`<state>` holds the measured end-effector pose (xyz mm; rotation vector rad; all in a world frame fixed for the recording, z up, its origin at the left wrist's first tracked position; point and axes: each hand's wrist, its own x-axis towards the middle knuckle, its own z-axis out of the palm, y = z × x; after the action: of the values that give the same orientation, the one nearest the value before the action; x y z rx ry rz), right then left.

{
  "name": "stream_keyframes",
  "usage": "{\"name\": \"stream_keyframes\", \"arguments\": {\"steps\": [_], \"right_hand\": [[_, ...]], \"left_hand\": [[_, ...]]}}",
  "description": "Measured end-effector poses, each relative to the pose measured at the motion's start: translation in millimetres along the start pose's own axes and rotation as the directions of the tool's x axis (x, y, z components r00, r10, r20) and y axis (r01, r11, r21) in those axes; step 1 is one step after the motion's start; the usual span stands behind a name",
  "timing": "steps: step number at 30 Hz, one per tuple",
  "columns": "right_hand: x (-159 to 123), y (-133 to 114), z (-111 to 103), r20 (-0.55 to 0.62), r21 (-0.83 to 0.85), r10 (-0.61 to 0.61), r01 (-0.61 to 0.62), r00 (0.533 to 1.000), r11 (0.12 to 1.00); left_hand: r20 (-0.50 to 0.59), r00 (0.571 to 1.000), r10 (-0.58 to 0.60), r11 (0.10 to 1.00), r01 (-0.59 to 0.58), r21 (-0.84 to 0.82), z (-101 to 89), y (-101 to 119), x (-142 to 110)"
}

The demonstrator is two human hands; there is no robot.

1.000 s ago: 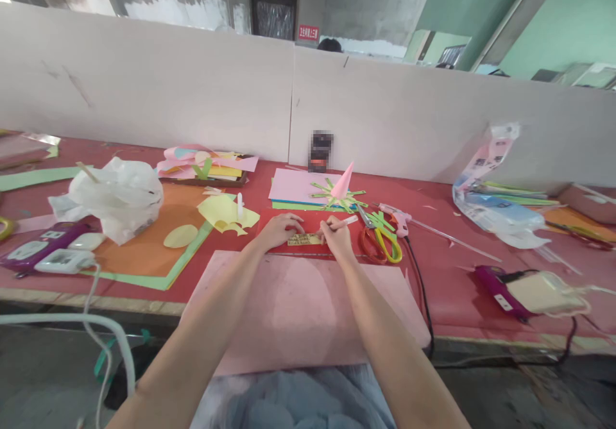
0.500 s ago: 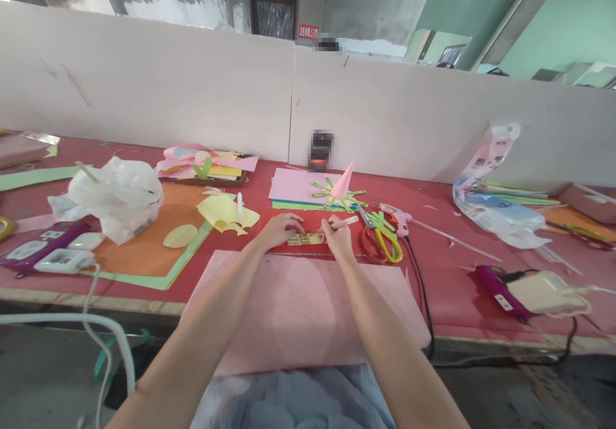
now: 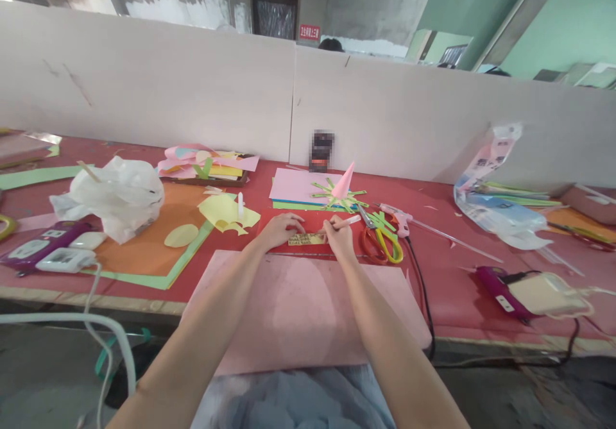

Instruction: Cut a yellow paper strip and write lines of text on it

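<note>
My right hand (image 3: 341,238) is closed around a slim pale pen (image 3: 350,221), its tip hidden by my fingers at the right end of a small yellow paper strip (image 3: 307,240). Rows of dark handwriting cover much of the strip, too small to read. The strip lies on a red sheet (image 3: 315,215). My left hand (image 3: 280,231) rests on that sheet, fingers apart and slightly bent at the strip's left end. Beyond them stands a pink paper cone (image 3: 344,182) on a spread of green paper strips (image 3: 332,193).
Scissors (image 3: 380,246) and a pink glue gun (image 3: 403,222) lie right of my right hand. Yellow paper scraps (image 3: 224,212) and a crumpled white plastic bag (image 3: 120,192) sit to the left. A power strip (image 3: 500,294) is at the right; a white partition (image 3: 192,95) stands behind.
My right hand and the pen have shifted very slightly while staying at the strip's right end. My left hand stays in place.
</note>
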<state>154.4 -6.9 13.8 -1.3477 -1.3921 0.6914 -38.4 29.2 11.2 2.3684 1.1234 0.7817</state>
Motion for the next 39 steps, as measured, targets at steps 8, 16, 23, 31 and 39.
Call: {"name": "stream_keyframes", "arguments": {"steps": [8,16,23,31,39], "right_hand": [[-0.6,-0.4,-0.3,-0.031,-0.045,0.006,-0.007,1.0,0.999],[-1.2,-2.7,-0.5,-0.034,-0.002,0.03,-0.03,0.999,1.0],[-1.7,-3.9,-0.2,-0.011,0.007,0.03,-0.03,0.999,1.0],[-0.9,-3.3,-0.9,-0.073,-0.012,0.059,-0.06,0.996,0.998],[-1.5,-5.1,-0.6,-0.068,-0.018,0.049,-0.05,0.997,0.999]], "left_hand": [[0.004,1.0,-0.005,1.0,0.005,-0.008,-0.7,2.0,0.3],[0.006,1.0,0.003,1.0,-0.003,0.013,-0.5,1.5,0.4],[0.011,1.0,-0.013,1.0,0.013,0.009,-0.4,1.2,0.5],[0.018,1.0,-0.019,1.0,0.019,0.009,-0.8,1.3,0.8],[0.011,1.0,-0.003,1.0,0.002,0.024,-0.2,0.2,0.6]]}}
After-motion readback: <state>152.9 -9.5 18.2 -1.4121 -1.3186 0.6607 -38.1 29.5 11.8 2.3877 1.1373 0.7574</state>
